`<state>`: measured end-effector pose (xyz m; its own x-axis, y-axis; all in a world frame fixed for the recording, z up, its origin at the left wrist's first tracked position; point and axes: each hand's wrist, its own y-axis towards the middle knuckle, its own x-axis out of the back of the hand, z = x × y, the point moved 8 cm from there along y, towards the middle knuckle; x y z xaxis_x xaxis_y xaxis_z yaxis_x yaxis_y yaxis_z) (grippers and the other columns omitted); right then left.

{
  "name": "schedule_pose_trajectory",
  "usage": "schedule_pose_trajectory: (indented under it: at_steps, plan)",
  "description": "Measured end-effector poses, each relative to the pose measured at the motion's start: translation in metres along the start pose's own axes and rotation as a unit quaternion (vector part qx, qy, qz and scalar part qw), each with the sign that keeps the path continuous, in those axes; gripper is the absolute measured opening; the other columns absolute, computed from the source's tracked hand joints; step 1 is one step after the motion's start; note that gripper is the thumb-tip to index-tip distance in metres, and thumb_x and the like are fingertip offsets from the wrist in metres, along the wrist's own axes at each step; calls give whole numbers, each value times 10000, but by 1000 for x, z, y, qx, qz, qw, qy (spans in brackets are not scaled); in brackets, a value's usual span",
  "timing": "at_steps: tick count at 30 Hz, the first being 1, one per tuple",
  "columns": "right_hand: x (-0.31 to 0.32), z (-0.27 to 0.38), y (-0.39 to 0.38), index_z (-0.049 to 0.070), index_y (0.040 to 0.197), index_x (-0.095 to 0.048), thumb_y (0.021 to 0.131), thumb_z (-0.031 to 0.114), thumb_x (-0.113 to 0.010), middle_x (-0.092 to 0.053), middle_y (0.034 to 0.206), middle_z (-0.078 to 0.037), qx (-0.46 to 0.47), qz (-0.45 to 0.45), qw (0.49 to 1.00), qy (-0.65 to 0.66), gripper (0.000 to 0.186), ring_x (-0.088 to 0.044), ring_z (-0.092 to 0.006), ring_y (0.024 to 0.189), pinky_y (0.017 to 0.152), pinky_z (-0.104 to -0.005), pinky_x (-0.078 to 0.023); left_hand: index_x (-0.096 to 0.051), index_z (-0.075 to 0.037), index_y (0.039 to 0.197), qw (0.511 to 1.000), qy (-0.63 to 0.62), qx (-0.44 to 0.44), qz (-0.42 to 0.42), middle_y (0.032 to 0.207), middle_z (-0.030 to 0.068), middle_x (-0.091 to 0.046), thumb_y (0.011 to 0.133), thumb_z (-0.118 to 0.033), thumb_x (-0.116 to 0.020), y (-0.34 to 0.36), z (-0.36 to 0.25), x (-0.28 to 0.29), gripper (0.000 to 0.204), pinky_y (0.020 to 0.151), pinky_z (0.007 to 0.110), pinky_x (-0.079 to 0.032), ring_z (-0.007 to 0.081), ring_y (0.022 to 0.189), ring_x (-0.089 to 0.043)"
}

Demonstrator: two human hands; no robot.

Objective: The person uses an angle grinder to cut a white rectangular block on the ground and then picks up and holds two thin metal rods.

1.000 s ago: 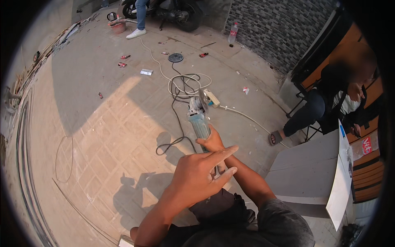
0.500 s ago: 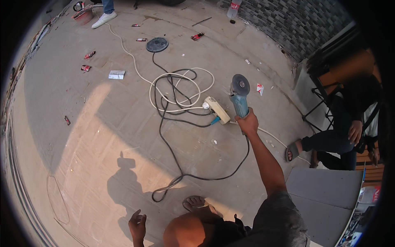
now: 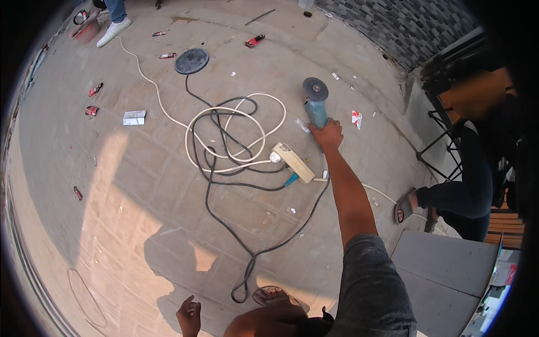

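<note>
My right hand [image 3: 328, 133] is wrapped round the body of a blue angle grinder [image 3: 316, 112], held out at arm's length with its dark disc uppermost. The grinder's black cord [image 3: 314, 216] hangs down from my hand and loops across the floor. Low in the view, my left hand [image 3: 189, 315] holds nothing, its fingers loosely bent and apart. Between the two, a cream extension socket [image 3: 295, 163] lies on the ground with a white plug and a blue-ended plug in it. Coils of white cable [image 3: 193, 160] tangle with black cord beside it.
A round dark plate [image 3: 192, 60] lies farther off, with crushed red cans [image 3: 91, 110] and a pale flat packet [image 3: 134, 118] around. Grey panels [image 3: 443, 258] stand at my right, near a seated person's sandalled foot [image 3: 405, 208]. Another person's white shoe [image 3: 114, 32] is far left.
My right hand has carried the angle grinder farther away and slightly left, past the extension socket. My left hand stays low, its fingers a little more curled. The whole view has shifted somewhat.
</note>
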<state>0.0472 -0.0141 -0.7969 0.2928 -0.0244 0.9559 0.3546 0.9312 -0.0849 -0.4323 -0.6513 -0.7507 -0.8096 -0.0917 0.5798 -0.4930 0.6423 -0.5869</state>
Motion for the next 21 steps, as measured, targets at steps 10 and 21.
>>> schedule_pose_trajectory:
  at_steps: [10,21]
  plan:
    - [116,-86,-138,-28,1453,-501,699,589,-883,-574,1402,-253,47,-49,996,54,1047,-574,-402,1295,1070,-484,-499,-661,59,1284,993,-18,-108,53,984,189,-770,913,-127,-740,-66,-74,10,422,813,368,-604,244,907,-757]
    - [332,-73,-563,8,1567,-341,847,464,-760,-692,1263,-250,33,376,908,182,949,-678,-416,1140,1000,-457,-534,-744,-42,1191,943,158,-237,172,924,214,-764,909,-359,-789,-312,-117,92,427,794,426,-581,329,851,-730]
